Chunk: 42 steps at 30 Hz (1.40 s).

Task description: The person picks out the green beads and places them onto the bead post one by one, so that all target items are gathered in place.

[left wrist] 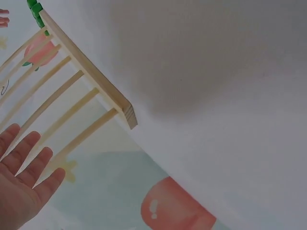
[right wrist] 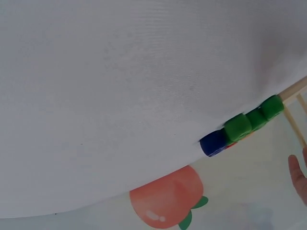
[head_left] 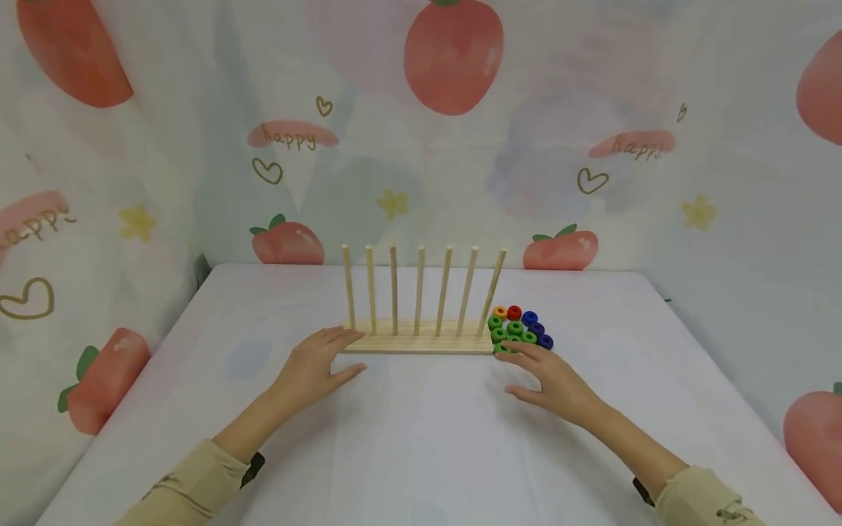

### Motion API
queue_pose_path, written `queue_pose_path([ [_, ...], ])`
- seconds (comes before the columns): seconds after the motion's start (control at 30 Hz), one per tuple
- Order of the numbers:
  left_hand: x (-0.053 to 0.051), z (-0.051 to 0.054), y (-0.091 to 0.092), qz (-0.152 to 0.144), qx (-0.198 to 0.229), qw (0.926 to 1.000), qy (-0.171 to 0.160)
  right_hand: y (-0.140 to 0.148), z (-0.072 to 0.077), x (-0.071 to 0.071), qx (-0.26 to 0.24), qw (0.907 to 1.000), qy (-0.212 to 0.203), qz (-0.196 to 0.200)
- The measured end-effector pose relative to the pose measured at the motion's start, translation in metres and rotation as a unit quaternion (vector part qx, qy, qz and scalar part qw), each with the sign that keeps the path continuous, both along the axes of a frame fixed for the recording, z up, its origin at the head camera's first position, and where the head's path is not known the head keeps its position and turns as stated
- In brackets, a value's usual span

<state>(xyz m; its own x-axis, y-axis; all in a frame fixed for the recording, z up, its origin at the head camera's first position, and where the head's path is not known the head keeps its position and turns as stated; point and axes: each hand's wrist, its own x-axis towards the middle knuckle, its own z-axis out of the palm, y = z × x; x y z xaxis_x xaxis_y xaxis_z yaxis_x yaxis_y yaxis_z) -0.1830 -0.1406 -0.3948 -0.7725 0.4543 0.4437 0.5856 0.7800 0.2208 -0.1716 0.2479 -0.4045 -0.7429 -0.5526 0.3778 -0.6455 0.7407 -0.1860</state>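
Note:
A pale wooden base (head_left: 421, 345) with several upright pegs (head_left: 419, 292) stands mid-table. Against its right end lie several ring beads in a cluster: green beads (head_left: 515, 328), blue beads (head_left: 536, 329), a red bead (head_left: 514, 313) and an orange bead (head_left: 500, 312). My left hand (head_left: 316, 371) is at the base's left end, fingers extended; contact cannot be told. My right hand (head_left: 555, 380) is at the near side of the beads, fingers spread, overlapping the front green ones in the head view. Neither hand holds anything. In the left wrist view the left fingers (left wrist: 31, 155) are straight.
A white cloth covers the table (head_left: 421, 446). Behind and on both sides hangs a printed curtain (head_left: 454, 175) with strawberries, hearts and lettering. The table's back edge runs just behind the pegs.

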Motion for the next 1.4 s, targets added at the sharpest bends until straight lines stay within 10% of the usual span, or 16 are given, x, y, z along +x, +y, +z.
queue_pose_path([
  [0.7,-0.029,-0.014,-0.018,0.084,0.058,0.9925,-0.068,0.031,-0.008,-0.011,-0.004,0.9964,0.066,-0.054],
  [1.4,-0.063,-0.037,-0.034,0.037,0.012,0.9840,-0.174,0.048,-0.012,-0.031,0.003,0.9882,-0.072,-0.135],
])
